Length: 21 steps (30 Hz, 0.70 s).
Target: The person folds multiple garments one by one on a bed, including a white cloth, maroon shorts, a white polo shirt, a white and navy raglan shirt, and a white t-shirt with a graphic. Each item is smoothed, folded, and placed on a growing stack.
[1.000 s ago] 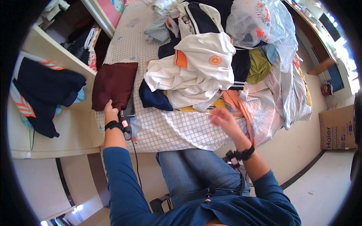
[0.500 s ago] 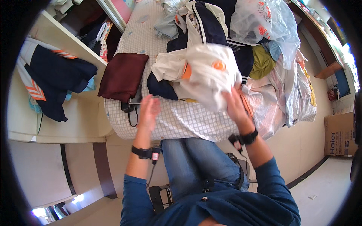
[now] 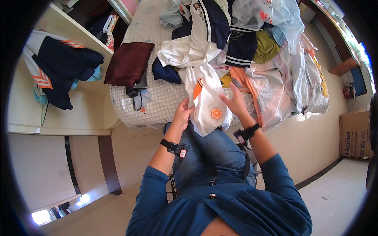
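A white shirt (image 3: 208,103) with an orange round badge and an orange patch hangs over the bed's front edge onto my jeans. My left hand (image 3: 183,114) pinches the shirt's left edge between thumb and fingers. At the shirt's right side, my right hand (image 3: 237,103) is open with its fingers apart, the thumb side close to the cloth; I cannot tell whether it touches. Just beyond lies another white garment (image 3: 187,53), with a navy garment (image 3: 165,72) partly under it. A folded dark red cloth (image 3: 129,63) rests to the left.
A pile with a navy striped garment (image 3: 242,49), an olive cloth (image 3: 265,46) and a clear plastic bag (image 3: 271,15) covers the bed's far right. A black adapter (image 3: 132,92) sits at the left edge. Navy-and-white clothes (image 3: 63,65) lie on the shelf. A cardboard box (image 3: 356,133) stands right.
The white shirt has come down toward me and now lies over the bed's edge. My left hand has moved right and taken its edge; my right hand has opened away from it.
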Available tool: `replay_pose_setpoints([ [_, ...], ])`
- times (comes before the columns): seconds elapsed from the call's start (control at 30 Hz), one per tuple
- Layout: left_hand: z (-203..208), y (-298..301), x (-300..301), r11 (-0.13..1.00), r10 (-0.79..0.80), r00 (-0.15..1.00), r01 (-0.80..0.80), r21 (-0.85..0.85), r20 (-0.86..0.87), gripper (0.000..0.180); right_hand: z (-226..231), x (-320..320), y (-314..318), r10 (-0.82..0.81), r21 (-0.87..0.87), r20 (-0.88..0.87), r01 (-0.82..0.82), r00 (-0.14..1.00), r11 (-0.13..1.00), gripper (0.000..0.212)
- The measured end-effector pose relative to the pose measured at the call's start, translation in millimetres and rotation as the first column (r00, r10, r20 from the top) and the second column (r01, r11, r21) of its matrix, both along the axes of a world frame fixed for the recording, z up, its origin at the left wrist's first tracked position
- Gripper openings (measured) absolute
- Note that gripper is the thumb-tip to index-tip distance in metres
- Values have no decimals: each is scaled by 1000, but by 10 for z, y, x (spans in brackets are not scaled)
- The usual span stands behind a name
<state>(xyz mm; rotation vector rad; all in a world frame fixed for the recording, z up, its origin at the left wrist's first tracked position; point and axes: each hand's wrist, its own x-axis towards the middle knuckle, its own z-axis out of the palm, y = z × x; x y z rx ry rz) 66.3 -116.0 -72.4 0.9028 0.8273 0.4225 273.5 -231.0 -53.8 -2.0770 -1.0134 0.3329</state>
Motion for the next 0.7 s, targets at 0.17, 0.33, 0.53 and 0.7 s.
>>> replay_pose_setpoints([
  [0.17,253,-173,-395,966,107,963,-160,202,247,47,189,10,87,170,13,-341,-176,925,984,53],
  [0.33,267,-414,-1345,756,506,782,-605,248,364,52,466,269,-703,317,439,-588,-36,744,898,25],
  [0.53,-57,-661,-1662,747,639,697,-458,482,-326,51,54,499,-1270,349,-142,-236,-387,907,911,24],
  [0.7,114,-396,-1231,638,360,907,-70,767,-217,29,-321,603,-1420,85,-224,-670,-310,737,924,37],
])
